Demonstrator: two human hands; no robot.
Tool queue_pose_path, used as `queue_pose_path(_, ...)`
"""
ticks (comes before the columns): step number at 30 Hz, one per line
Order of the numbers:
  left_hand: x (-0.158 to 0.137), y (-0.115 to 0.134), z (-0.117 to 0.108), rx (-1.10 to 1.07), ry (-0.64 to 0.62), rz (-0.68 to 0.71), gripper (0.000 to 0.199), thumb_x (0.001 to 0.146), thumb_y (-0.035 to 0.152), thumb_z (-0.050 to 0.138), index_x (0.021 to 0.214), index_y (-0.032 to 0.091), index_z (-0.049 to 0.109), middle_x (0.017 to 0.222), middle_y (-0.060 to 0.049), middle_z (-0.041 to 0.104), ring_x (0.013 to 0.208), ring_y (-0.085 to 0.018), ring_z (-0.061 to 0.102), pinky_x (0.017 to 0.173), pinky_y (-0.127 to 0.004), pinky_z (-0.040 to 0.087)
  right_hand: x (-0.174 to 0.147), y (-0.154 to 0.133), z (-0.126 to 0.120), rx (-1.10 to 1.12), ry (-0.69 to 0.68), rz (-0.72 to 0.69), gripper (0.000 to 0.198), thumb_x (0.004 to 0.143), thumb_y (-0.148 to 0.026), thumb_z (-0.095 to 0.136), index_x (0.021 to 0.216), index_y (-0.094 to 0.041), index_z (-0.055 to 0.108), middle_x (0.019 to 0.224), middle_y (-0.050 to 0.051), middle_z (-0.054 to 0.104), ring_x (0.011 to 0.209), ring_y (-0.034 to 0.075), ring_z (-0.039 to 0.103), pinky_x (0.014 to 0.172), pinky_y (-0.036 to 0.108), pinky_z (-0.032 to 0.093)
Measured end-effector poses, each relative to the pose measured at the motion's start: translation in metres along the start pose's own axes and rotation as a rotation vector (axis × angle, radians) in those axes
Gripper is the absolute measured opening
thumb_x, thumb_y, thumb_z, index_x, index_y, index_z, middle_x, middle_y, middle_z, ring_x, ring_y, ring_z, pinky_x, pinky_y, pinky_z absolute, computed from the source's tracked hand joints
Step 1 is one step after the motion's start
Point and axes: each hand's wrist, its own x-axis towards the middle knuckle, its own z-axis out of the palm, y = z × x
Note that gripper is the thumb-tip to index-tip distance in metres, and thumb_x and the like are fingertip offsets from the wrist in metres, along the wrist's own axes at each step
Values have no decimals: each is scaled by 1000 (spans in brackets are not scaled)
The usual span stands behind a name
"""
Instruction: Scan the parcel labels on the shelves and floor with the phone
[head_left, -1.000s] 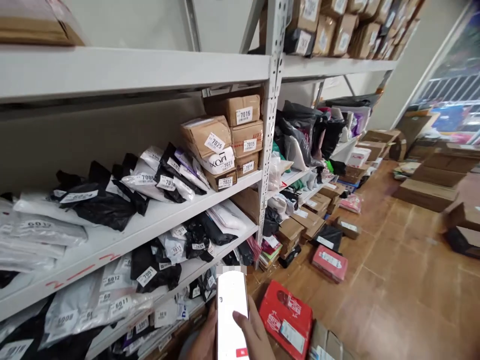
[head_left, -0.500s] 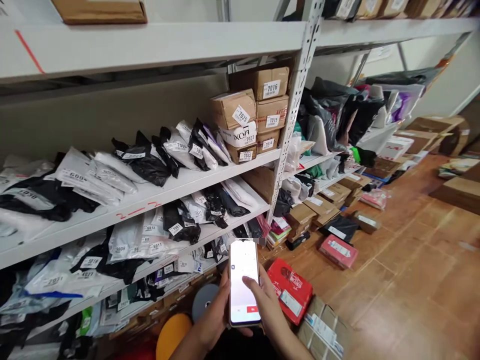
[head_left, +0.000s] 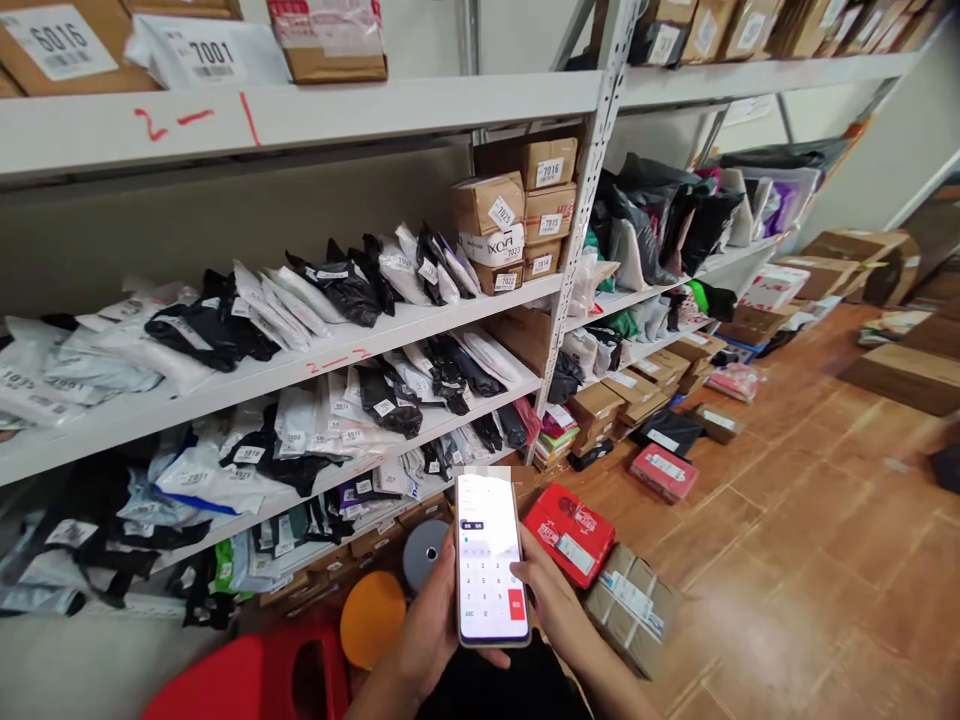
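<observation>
A smartphone (head_left: pixel 487 575) with a lit screen is held upright at the lower middle, a number keypad filling its lower half. My left hand (head_left: pixel 433 615) wraps around its left side. My right hand (head_left: pixel 546 590) grips the right edge, its thumb at the screen's right side. Just beyond the phone, a red package (head_left: pixel 570 533) and a taped brown parcel (head_left: pixel 631 610) lie on the floor to the right. White shelves (head_left: pixel 420 318) stand ahead, carrying many labelled black and white mailer bags (head_left: pixel 349 290).
Small cardboard boxes (head_left: pixel 486 205) with number labels are stacked beside the perforated shelf post (head_left: pixel 581 220). An orange round seat (head_left: pixel 373 620), a grey round object (head_left: pixel 424 555) and a red plastic item (head_left: pixel 247 670) stand at lower left. More parcels (head_left: pixel 663 472) line the wooden floor.
The phone screen now shows a number keypad. My right thumb has shifted from mid-screen to the right edge. The view has turned left and pulled back, bringing more shelf and the red item in.
</observation>
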Motion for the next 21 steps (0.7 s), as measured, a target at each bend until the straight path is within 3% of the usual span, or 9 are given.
queue_pose_path(8, -39, -17, 0, -10, -3, 46, 71, 90, 52, 40, 146, 40, -2, 123, -10, 61, 90, -27, 68, 49, -30, 59, -31, 7, 20, 36, 6, 37, 55, 62, -28, 56, 116, -20, 60, 96, 4, 74, 85, 29, 65, 71, 38, 47)
queue_pose_path(14, -37, -26, 0, -34, -14, 73, 73, 88, 52, 46, 146, 41, 2, 124, -10, 60, 90, -25, 67, 49, -24, 56, -40, 2, 20, -90, -40, -37, 48, 68, -30, 62, 116, -21, 59, 100, 4, 72, 90, 28, 63, 75, 38, 47)
queue_pose_path(18, -35, -25, 4, -31, -38, 84, 77, 86, 51, 49, 147, 38, 4, 125, -12, 58, 85, -26, 67, 44, -26, 55, -44, -8, 12, -114, -136, -23, 59, 64, -25, 54, 123, -22, 57, 97, 3, 71, 80, 27, 62, 70, 38, 48)
queue_pose_path(21, -34, -25, 2, -23, -48, 95, 77, 87, 48, 47, 147, 36, 1, 125, -13, 58, 81, -25, 67, 44, -28, 55, -45, -13, 8, -137, -174, -25, 64, 64, -22, 51, 128, -23, 54, 105, 3, 69, 86, 27, 61, 75, 38, 47)
